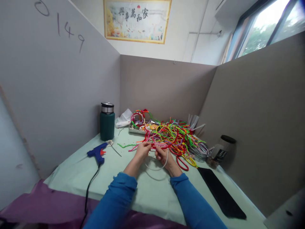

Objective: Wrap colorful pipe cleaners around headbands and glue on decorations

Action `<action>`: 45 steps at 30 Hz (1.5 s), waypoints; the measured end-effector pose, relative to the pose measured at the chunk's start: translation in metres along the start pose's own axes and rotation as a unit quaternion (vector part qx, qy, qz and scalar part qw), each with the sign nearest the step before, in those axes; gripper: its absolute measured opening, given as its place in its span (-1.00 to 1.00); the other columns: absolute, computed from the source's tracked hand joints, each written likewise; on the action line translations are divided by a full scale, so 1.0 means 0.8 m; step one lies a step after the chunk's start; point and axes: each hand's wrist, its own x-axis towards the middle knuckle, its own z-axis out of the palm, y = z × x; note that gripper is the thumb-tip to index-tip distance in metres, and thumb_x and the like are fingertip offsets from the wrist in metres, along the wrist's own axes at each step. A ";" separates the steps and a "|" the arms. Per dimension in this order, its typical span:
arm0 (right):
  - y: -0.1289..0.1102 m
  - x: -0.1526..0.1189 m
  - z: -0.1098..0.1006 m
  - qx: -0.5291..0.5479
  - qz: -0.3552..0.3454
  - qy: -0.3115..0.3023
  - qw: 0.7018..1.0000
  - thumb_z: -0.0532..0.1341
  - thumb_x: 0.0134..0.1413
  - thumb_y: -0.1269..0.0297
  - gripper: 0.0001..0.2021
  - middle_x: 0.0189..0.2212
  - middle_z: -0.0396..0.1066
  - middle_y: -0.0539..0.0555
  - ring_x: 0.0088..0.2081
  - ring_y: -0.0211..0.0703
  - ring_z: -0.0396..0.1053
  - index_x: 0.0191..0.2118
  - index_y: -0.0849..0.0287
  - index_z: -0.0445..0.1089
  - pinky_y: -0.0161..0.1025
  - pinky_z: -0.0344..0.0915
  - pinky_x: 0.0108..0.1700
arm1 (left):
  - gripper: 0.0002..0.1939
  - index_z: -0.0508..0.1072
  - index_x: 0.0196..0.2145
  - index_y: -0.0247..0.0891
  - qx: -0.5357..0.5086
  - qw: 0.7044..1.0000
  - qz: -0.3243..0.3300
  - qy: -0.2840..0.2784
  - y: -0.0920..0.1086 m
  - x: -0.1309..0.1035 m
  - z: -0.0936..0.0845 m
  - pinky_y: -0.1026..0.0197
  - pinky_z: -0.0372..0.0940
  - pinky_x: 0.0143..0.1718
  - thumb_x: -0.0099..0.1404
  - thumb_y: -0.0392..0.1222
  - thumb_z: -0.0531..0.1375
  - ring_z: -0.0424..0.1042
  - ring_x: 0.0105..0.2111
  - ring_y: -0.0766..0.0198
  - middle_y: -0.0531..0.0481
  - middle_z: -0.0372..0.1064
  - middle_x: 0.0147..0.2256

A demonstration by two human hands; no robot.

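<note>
My left hand (143, 150) and my right hand (164, 156) meet over the middle of the table, fingers pinched. Between them runs a red fuzzy strand, which looks like a pipe cleaner (153, 146). A thin white hoop (156, 170), open at the top like a headband, hangs below the hands, its right end running up to my right fingers. Whether its left end is in my left fingers is hard to see. Just beyond lies a tangled heap of coloured pipe cleaners (175, 135). Red-handled scissors (182, 163) rest right of my right hand.
A blue glue gun (97, 153) with a black cord lies left, near a green bottle (107, 122). Behind are a metal tray (137, 130) of small parts and white tissue (124, 118). Right are a black flat object (221, 192) and a clear jar (220, 151). Partitions (164, 86) enclose the table.
</note>
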 end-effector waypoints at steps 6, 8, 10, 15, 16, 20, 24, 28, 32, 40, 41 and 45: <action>0.000 0.002 0.000 0.011 -0.011 0.007 1.000 0.36 -0.13 0.00 -0.67 -0.69 0.28 -0.06 -0.69 -0.42 0.07 -0.52 0.19 0.41 -0.38 -0.09 -0.64 | -0.81 0.57 -0.32 -0.34 0.218 0.966 0.138 0.007 -0.009 0.008 0.000 0.28 0.23 -0.34 0.08 -0.34 0.20 0.40 -0.39 0.27 -0.08 0.50 -0.38; 0.001 0.002 0.000 0.011 -0.011 0.016 1.000 0.38 -0.18 0.00 -0.66 -0.69 0.29 -0.06 -0.69 -0.42 0.08 -0.49 0.20 0.42 -0.39 -0.08 -0.64 | -0.78 0.58 -0.28 -0.34 0.274 0.951 0.142 0.012 -0.006 0.006 0.000 0.28 0.21 -0.35 0.12 -0.32 0.18 0.39 -0.39 0.26 -0.08 0.51 -0.39; 0.001 0.002 0.001 0.011 -0.015 0.021 1.000 0.39 -0.20 0.00 -0.66 -0.67 0.30 -0.05 -0.68 -0.41 0.09 -0.48 0.20 0.43 -0.39 -0.07 -0.63 | -0.79 0.60 -0.31 -0.33 0.304 0.942 0.143 0.022 -0.002 0.004 0.000 0.30 0.18 -0.37 0.14 -0.31 0.17 0.38 -0.40 0.27 -0.05 0.50 -0.44; 0.002 0.001 0.000 0.011 -0.030 0.012 0.999 0.39 -0.19 0.08 -0.73 -0.63 0.33 -0.04 -0.65 -0.40 0.10 -0.49 0.19 0.44 -0.37 -0.05 -0.62 | -0.82 0.51 -0.59 -0.31 0.239 0.963 0.122 0.037 -0.004 0.006 -0.001 0.36 0.03 -0.50 0.12 -0.28 0.19 0.25 -0.50 0.32 0.05 0.31 -0.64; 0.002 0.001 -0.001 0.009 -0.030 0.017 0.999 0.39 -0.19 0.09 -0.73 -0.62 0.33 -0.04 -0.65 -0.40 0.10 -0.48 0.19 0.45 -0.37 -0.05 -0.62 | -0.78 0.46 -0.65 -0.31 0.221 0.968 0.110 0.043 -0.005 0.008 -0.001 0.36 -0.02 -0.53 0.12 -0.26 0.20 0.20 -0.54 0.35 0.07 0.24 -0.68; 0.001 0.004 -0.004 -0.007 -0.015 0.046 0.999 0.40 -0.22 0.11 -0.73 -0.64 0.30 -0.05 -0.64 -0.38 0.11 -0.43 0.21 0.49 -0.37 -0.03 -0.61 | -0.67 0.32 -0.72 -0.31 0.130 0.990 0.023 0.044 -0.007 0.010 -0.002 0.33 -0.18 -0.60 0.10 -0.16 0.24 -0.02 -0.65 0.43 0.14 0.01 -0.75; 0.000 0.006 -0.009 0.010 -0.019 0.057 0.998 0.43 -0.28 0.15 -0.72 -0.65 0.26 -0.07 -0.63 -0.38 0.11 -0.41 0.22 0.50 -0.38 -0.03 -0.61 | -0.75 0.44 -0.57 -0.35 0.002 0.996 -0.090 -0.008 0.004 0.002 -0.004 0.30 -0.27 -0.64 0.08 -0.09 0.27 -0.13 -0.71 0.48 0.18 -0.03 -0.73; 0.002 0.008 -0.015 0.022 -0.013 0.071 0.997 0.42 -0.27 0.10 -0.69 -0.65 0.24 -0.09 -0.66 -0.40 0.07 -0.41 0.21 0.49 -0.39 -0.04 -0.64 | -0.81 0.45 -0.52 -0.38 -0.037 0.988 -0.140 -0.054 0.016 -0.007 -0.007 0.29 -0.35 -0.65 0.04 -0.16 0.28 -0.19 -0.72 0.51 0.19 -0.05 -0.71; 0.002 0.007 -0.017 0.003 0.004 0.042 0.999 0.42 -0.25 0.01 -0.63 -0.62 0.25 -0.08 -0.64 -0.39 0.11 -0.33 0.17 0.51 -0.40 -0.01 -0.63 | -0.81 0.35 -0.61 -0.34 -0.014 0.972 -0.184 -0.144 0.017 -0.012 -0.003 0.31 -0.36 -0.65 -0.02 -0.21 0.29 -0.20 -0.72 0.53 0.18 -0.04 -0.72; -0.005 -0.002 -0.010 -0.038 0.014 -0.048 0.998 0.41 -0.19 0.05 -0.72 -0.56 0.33 -0.01 -0.56 -0.29 0.21 -0.50 0.15 0.45 -0.33 0.11 -0.53 | -0.72 0.25 -0.66 -0.30 0.037 0.960 -0.177 -0.215 0.015 -0.022 0.005 0.28 -0.35 -0.64 0.05 -0.22 0.27 -0.18 -0.70 0.51 0.15 -0.02 -0.73; -0.004 -0.001 -0.011 -0.035 0.011 -0.034 0.999 0.41 -0.19 0.07 -0.73 -0.56 0.32 -0.02 -0.56 -0.30 0.20 -0.50 0.14 0.44 -0.33 0.10 -0.54 | -0.70 0.24 -0.65 -0.30 0.032 0.961 -0.165 -0.222 0.016 -0.022 0.004 0.28 -0.34 -0.64 0.04 -0.18 0.28 -0.16 -0.70 0.51 0.15 -0.01 -0.72; 0.002 0.005 -0.014 0.003 0.010 0.033 0.999 0.39 -0.16 0.09 -0.76 -0.61 0.24 -0.06 -0.62 -0.32 0.11 -0.47 0.11 0.40 -0.34 0.00 -0.59 | -0.60 0.27 -0.57 -0.29 0.020 0.965 -0.111 -0.238 0.016 -0.022 0.001 0.33 -0.26 -0.66 -0.05 0.03 0.36 -0.08 -0.69 0.51 0.16 0.09 -0.64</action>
